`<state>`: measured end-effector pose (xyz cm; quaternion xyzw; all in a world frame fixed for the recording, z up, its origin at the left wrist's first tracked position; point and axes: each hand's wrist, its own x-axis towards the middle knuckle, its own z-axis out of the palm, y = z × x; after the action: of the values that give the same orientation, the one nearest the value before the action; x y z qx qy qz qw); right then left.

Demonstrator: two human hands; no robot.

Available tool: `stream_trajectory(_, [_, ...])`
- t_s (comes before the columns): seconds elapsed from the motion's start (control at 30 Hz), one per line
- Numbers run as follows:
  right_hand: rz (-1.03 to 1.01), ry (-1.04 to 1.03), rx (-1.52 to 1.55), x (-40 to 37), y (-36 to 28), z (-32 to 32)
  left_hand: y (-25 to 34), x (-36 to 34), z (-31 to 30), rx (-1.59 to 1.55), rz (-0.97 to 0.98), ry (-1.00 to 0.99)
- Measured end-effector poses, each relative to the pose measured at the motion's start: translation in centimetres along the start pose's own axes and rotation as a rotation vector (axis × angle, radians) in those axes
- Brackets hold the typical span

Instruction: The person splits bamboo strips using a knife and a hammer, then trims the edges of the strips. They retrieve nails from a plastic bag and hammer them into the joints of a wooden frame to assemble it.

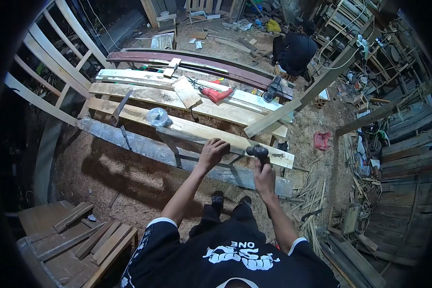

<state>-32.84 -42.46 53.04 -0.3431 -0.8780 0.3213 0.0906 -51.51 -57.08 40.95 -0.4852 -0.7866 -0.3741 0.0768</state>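
Observation:
My right hand (264, 178) is wrapped round the handle of a hammer, whose dark head (258, 151) is up over the near planks. To its left, my left hand (213, 152) has its fingers bent down at the edge of a dark, narrow wooden piece (187, 140); what the fingertips hold is hidden. That piece lies between a pale plank (177, 126) and a grey, worn board (144, 149). A clear plastic bag (158, 117) sits on the pale plank, left of my left hand.
A handsaw (118, 111) leans at the left over the planks. Farther back lie a red power tool (216, 93) and a short board (186, 92). A slanted post (273, 118) stands at the right. Another person (295, 53) crouches at the back right.

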Motion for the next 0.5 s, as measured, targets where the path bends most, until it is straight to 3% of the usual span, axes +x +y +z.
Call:
stream_trajectory(0.03, [-0.006, 0.010, -0.008, 1.0, -0.8, -1.0, 0.1, -0.1, 0.0, 0.033, 0.011, 0.014])
stream_trajectory(0.1, [-0.285, 0.270, 0.185, 2.3, -3.1, -2.9, 0.3, -0.4, 0.0, 0.064, 0.022, 0.022])
stream_trajectory(0.13, [-0.247, 0.229, 0.209, 2.6, -4.7, -4.5, 0.3, -0.5, 0.0, 0.054, 0.015, 0.004])
stream_trajectory(0.23, [-0.235, 0.356, 0.229, 2.3, -5.9, -4.6, 0.5, -0.6, 0.1, 0.043, 0.006, 0.000])
stream_trajectory(0.3, [-0.190, 0.126, 0.066, 1.9, -3.8, -2.2, 0.3, -0.5, 0.1, 0.036, -0.001, 0.013])
stream_trajectory(0.33, [-0.147, -0.090, -0.222, 2.1, -3.4, -1.5, 0.4, -0.2, 0.2, 0.036, 0.012, 0.009])
stream_trajectory(0.37, [0.023, -0.246, -0.147, 1.5, -2.6, -1.3, 0.7, -0.8, 0.0, 0.028, 0.029, -0.016])
stream_trajectory(0.43, [-0.223, 0.132, -0.036, 1.9, -2.7, -0.5, 0.5, -0.7, 0.0, 0.051, 0.018, 0.029])
stream_trajectory(0.47, [-0.311, 0.196, 0.041, 2.5, -2.0, -0.4, -0.1, -0.9, 0.1, 0.036, 0.020, 0.021])
stream_trajectory(0.5, [-0.130, 0.043, 0.075, 2.1, -5.9, -3.4, 0.3, -0.7, -0.3, 0.015, 0.022, 0.016])
